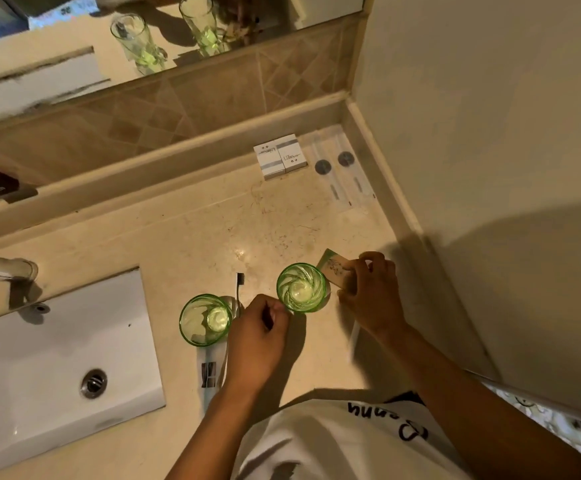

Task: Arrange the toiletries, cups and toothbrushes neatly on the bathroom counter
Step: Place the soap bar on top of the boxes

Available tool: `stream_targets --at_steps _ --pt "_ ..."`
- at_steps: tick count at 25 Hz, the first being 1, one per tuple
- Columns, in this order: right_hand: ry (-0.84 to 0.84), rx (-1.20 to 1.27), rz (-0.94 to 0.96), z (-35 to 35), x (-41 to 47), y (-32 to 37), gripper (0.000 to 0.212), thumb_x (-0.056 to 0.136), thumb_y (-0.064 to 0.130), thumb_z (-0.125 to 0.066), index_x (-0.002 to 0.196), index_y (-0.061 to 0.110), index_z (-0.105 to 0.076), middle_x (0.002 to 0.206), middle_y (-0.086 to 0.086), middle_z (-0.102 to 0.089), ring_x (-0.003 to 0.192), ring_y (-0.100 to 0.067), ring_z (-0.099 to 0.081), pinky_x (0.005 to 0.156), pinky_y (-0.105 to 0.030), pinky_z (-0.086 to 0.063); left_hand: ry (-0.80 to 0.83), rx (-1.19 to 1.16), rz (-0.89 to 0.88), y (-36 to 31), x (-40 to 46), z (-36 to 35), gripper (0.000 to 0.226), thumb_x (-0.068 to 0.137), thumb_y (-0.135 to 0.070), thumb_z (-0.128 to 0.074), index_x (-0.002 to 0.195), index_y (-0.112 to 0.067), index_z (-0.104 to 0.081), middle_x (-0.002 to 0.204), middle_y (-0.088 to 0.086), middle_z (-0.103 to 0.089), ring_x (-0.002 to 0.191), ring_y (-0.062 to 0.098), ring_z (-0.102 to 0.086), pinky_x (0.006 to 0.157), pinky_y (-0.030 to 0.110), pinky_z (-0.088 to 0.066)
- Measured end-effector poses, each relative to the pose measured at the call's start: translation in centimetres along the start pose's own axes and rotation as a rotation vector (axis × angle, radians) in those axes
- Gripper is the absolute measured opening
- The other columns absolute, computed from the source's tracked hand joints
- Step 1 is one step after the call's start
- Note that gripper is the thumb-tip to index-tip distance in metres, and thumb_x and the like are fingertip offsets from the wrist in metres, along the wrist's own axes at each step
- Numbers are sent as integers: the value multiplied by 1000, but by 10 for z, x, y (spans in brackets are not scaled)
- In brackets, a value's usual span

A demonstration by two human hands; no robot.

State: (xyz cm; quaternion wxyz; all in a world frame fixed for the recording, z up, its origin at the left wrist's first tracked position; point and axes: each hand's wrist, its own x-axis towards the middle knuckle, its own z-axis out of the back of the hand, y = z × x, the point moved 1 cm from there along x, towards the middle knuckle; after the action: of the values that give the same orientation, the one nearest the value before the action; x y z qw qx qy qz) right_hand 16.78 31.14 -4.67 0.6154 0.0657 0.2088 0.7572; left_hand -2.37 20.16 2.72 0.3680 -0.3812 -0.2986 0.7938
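Two green glass cups stand on the beige counter point(212, 230): one cup point(205, 319) near the sink, the other cup point(301, 287) further right. My left hand point(257, 336) lies between them, fingers curled, touching the right cup's rim. A toothbrush point(239, 285) with dark bristles lies between the cups, its handle running under my left hand. My right hand point(370, 294) grips a small tan packet point(332, 268) just right of the right cup. Two white boxes point(279, 155) and two flat sealed packets point(342, 171) lie in the back right corner.
A white sink point(39, 358) with a drain and a tap point(1, 266) takes up the left. A flat wrapper point(208, 375) lies in front of the left cup. A wall closes the right side; a tiled backsplash and a mirror run along the back.
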Motion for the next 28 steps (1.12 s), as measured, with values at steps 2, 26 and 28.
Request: stream_targets --at_steps 2,26,28 --pt "15 -23 -2 -4 4 1 51 62 14 -79 110 12 -62 117 -13 -58 104 -35 -53 81 -39 -49 4 2 -66 -11 5 -2 12 96 -16 -60 86 -20 -66 70 -8 -65 70 9 -59 58 21 -42" --pt "67 611 109 15 195 69 44 79 7 -78 118 19 -61 135 -3 -42 121 -24 -60 92 -38 -59 -32 -157 75 -69 236 4 31 92 -24 -65 123 -22 -71 112 -1 -75 99 16 -71 91 41 -59" --pt "65 622 98 8 214 71 42 81 8 -78 119 18 -62 132 -3 -43 122 -24 -60 92 -38 -59 -35 -126 46 -72 252 2 37 93 -17 -66 130 -20 -68 118 -1 -64 97 7 -65 89 25 -53"
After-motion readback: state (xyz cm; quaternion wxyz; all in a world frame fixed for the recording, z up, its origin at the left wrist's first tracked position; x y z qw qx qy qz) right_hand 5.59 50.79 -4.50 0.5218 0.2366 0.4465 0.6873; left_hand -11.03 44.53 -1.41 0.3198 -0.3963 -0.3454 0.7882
